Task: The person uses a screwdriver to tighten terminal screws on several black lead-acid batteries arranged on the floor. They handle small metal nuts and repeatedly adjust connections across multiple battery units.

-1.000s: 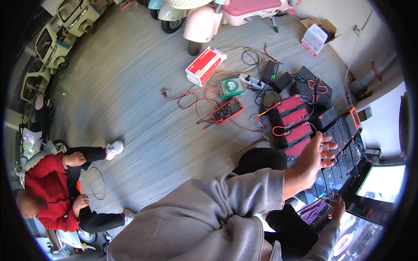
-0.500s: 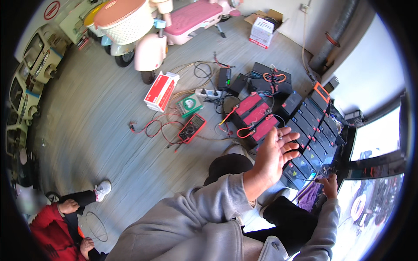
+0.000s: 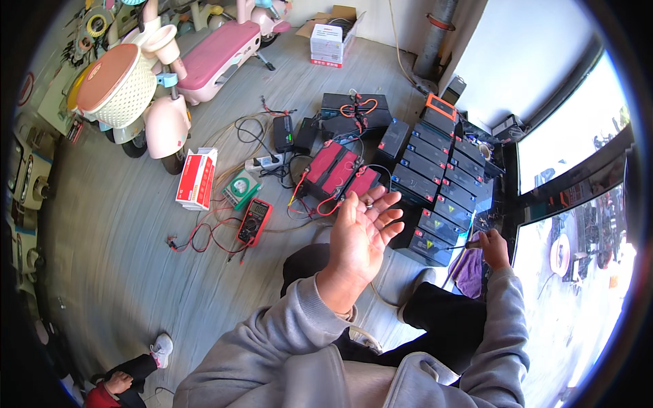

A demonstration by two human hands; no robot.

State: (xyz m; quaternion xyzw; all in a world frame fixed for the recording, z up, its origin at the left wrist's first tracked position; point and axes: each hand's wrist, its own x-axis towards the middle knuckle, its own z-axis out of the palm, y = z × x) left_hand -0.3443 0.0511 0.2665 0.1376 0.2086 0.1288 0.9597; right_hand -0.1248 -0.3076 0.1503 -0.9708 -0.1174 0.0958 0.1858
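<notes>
My left hand [image 3: 360,238] is raised palm up in the middle, its fingers apart and slightly curled. A small shiny metal piece [image 3: 369,203] shows at the fingers; whether it is a ring or a loose part I cannot tell. At the right, my right hand [image 3: 495,249] is closed round what looks like a screwdriver [image 3: 474,244], its thin shaft pointing left over the nearest black battery [image 3: 430,245]. Rows of black batteries [image 3: 416,178] stand beyond. Red-topped batteries [image 3: 333,170] with clipped leads lie just past my left fingertips.
A red multimeter [image 3: 254,223] lies on the floor near a green box [image 3: 242,188] and a red-white carton [image 3: 197,178]. Cables surround a power strip [image 3: 265,162]. A purple cloth [image 3: 468,272] lies below my right hand. Pink scooter [image 3: 170,126] behind; another person's hand [image 3: 119,382] lower left.
The view has swung right, so the floor things appear further left. My left hand stays raised palm up, and my right hand keeps its grip on the tool by the batteries.
</notes>
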